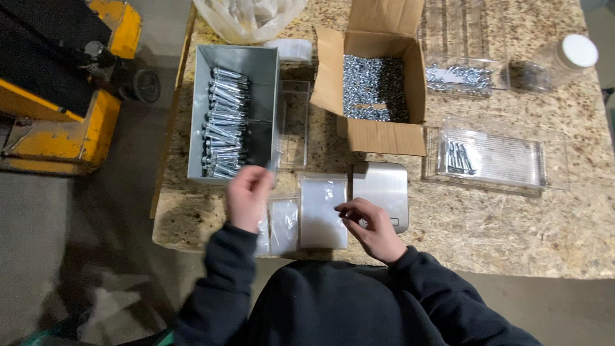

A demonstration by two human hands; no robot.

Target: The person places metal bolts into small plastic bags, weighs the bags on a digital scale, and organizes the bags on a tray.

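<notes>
The person is standing at the near edge of a speckled stone worktop, both dark sleeves reaching over it. The left hand is hovering just at the near end of a grey metal bin, its fingers curled loosely inward; whether they are gripping anything cannot be told from here. The right hand is resting at the right edge of a clear plastic bag, fingers narrowed in a pinch on that edge. The bag is lying flat near the worktop's near edge, between the two hands. A smaller clear bag is lying just beside it on the left.

The grey bin is holding a row of long silver bolts stacked along its left side. A small steel scale is sitting just right of the larger bag, partly under the right hand. Behind it an open cardboard box is holding a heap of small screws. Towards the right edge, a flat clear tray is carrying a few bolts, and a clear jar with a white lid is lying near the far right corner. A yellow machine is standing on the floor beyond the left edge.
</notes>
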